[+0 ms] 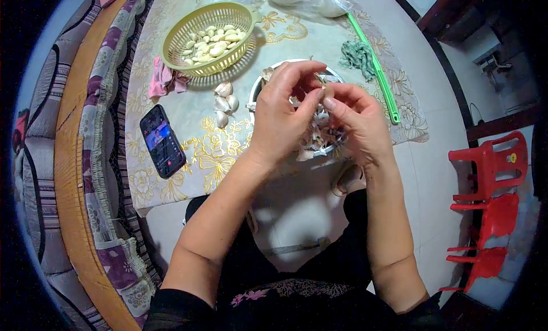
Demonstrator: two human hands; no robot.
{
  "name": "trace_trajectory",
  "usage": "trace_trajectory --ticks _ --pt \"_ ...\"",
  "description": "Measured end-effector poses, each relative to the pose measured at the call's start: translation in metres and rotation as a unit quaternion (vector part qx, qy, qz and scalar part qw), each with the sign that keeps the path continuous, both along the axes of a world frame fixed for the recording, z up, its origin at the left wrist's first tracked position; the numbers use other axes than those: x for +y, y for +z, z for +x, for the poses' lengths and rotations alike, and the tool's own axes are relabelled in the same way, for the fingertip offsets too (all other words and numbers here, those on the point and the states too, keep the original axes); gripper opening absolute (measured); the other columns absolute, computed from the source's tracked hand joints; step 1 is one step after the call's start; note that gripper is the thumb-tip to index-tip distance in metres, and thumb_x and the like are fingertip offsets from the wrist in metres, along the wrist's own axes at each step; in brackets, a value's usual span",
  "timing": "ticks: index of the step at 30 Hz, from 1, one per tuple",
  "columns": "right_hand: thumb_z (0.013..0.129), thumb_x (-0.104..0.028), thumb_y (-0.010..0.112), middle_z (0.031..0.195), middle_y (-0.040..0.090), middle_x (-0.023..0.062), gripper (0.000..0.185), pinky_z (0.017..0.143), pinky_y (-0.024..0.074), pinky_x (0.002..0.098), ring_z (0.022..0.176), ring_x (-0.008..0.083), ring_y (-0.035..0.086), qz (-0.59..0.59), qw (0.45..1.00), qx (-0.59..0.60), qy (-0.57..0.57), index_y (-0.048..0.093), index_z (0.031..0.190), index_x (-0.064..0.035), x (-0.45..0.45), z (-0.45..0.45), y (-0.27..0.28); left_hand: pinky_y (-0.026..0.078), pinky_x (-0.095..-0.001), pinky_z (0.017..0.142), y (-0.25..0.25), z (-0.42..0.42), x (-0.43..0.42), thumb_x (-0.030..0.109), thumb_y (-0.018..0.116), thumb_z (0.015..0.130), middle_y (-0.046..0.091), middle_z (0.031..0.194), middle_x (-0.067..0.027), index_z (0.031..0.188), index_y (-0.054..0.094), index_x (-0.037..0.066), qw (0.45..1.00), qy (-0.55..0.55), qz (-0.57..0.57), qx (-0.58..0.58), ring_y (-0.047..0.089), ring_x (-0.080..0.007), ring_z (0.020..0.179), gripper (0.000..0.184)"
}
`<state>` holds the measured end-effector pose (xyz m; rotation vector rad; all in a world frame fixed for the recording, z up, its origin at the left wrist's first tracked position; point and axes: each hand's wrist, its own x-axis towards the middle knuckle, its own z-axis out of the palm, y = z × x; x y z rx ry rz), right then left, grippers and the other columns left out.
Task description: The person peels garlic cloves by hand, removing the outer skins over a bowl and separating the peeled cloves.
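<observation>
My left hand [283, 111] and my right hand [359, 115] meet fingertip to fingertip over a white container [253, 98] at the table's near edge. Both are closed in a pinch on a small garlic clove [323, 86], mostly hidden by the fingers. Below them, papery garlic skins [326, 138] fill the container. Left of my left hand, several unpeeled garlic cloves [226, 101] lie on the tablecloth. Farther back, a yellow-green plastic basket [174, 55] holds many pale peeled cloves [214, 45].
A phone [162, 141] with a lit screen and a pink cloth [162, 78] lie at the left. On the right are a green cloth [358, 59] and a long green handle [379, 74]. A clear plastic bag [319, 1] is at the back. Stacked red chairs [485, 171] stand on the floor.
</observation>
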<state>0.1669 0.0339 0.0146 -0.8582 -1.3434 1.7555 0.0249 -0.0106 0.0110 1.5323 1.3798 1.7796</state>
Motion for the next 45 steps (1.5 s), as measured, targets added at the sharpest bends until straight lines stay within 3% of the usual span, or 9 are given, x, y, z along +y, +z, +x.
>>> trace_trajectory --ticks 6,10,12,18,27,31,34,38,45 --pt "0.084 -0.012 0.067 0.079 0.063 0.0013 0.021 0.058 0.0459 0.0182 0.065 0.0053 0.056 0.048 0.999 -0.013 -0.001 0.062 0.101 -0.0014 0.001 0.003 -0.003 0.046 -0.0218 0.071 0.002 0.0 -0.003 -0.001 0.063 0.08 0.056 0.086 -0.0019 0.111 0.06 0.004 0.999 -0.01 -0.026 0.042 0.055 -0.008 0.076 0.032" --pt "0.085 -0.013 0.066 0.079 0.063 0.0028 0.019 0.062 0.0503 0.0203 0.066 0.0077 0.059 -0.014 1.0 0.008 -0.005 0.061 0.099 -0.0013 -0.001 0.001 0.001 0.046 -0.0219 0.071 0.003 -0.001 -0.003 -0.002 0.062 0.079 0.054 0.086 -0.0024 0.113 0.059 0.004 0.998 -0.012 -0.018 0.066 0.054 -0.0083 0.076 0.034" --pt "0.085 -0.013 0.066 0.079 0.063 0.0034 0.018 0.065 0.0525 0.0222 0.068 0.0091 0.061 -0.043 0.999 0.025 0.009 0.061 0.099 -0.0018 0.001 0.003 0.0 0.046 -0.0251 0.066 0.002 0.0 -0.001 -0.006 0.059 0.077 0.052 0.082 -0.0048 0.113 0.057 0.004 0.997 -0.015 0.011 0.07 0.052 -0.0124 0.072 0.037" --pt "0.088 -0.017 0.062 0.08 0.062 0.0034 0.018 0.067 0.0538 0.0248 0.07 0.0105 0.061 -0.128 0.98 0.141 0.051 0.058 0.099 -0.003 0.002 0.001 -0.009 0.045 -0.0265 0.065 -0.002 -0.001 0.001 -0.006 0.056 0.078 0.05 0.081 -0.0061 0.119 0.051 0.003 0.998 -0.048 0.009 0.039 0.051 -0.0143 0.071 0.043" --pt "0.092 -0.017 0.056 0.084 0.061 0.0068 0.019 0.074 0.0532 0.0292 0.075 0.0155 0.061 -0.165 0.959 0.217 -0.082 0.055 0.101 -0.0009 0.015 0.005 -0.018 0.046 -0.0238 0.065 -0.001 0.003 0.0 -0.002 0.056 0.083 0.053 0.081 -0.0028 0.114 0.055 0.003 0.995 -0.045 -0.05 -0.07 0.052 -0.0094 0.072 0.032" --pt "0.091 -0.016 0.057 0.093 0.063 0.0079 0.021 0.07 0.0546 0.03 0.073 0.0122 0.061 -0.174 0.962 0.21 0.021 0.056 0.107 -0.0032 0.013 0.013 -0.01 0.043 -0.0182 0.066 -0.002 -0.005 -0.001 0.004 0.057 0.087 0.056 0.083 0.0008 0.11 0.058 0.002 0.994 -0.005 -0.103 -0.045 0.051 -0.0055 0.073 0.023" --pt "0.091 -0.015 0.057 0.097 0.064 0.008 0.021 0.069 0.0554 0.0295 0.072 0.0104 0.06 -0.184 0.957 0.217 0.062 0.056 0.108 -0.0042 0.011 0.01 -0.014 0.047 -0.0216 0.074 -0.01 -0.005 0.002 0.002 0.055 0.087 0.062 0.091 -0.0037 0.107 0.059 0.001 0.994 -0.014 -0.096 -0.054 0.057 -0.008 0.082 0.02" --pt "0.09 -0.015 0.058 0.097 0.064 0.0072 0.021 0.07 0.0555 0.0279 0.072 0.0101 0.061 -0.177 0.965 0.185 0.049 0.056 0.108 -0.0035 0.007 0.006 -0.008 0.048 -0.0239 0.079 -0.012 -0.008 0.004 -0.001 0.054 0.086 0.063 0.099 -0.0071 0.11 0.058 0.001 0.999 0.001 -0.034 0.02 0.06 -0.0107 0.09 0.024" --pt "0.087 -0.014 0.063 0.093 0.064 0.0043 0.024 0.071 0.0546 0.0253 0.076 0.0099 0.061 -0.126 0.984 0.117 0.037 0.058 0.107 -0.0028 0.004 0.003 -0.005 0.049 -0.0243 0.073 0.001 0.001 -0.002 -0.003 0.061 0.081 0.059 0.09 -0.0057 0.11 0.058 0.002 1.0 -0.009 0.012 0.009 0.059 -0.0113 0.08 0.03"
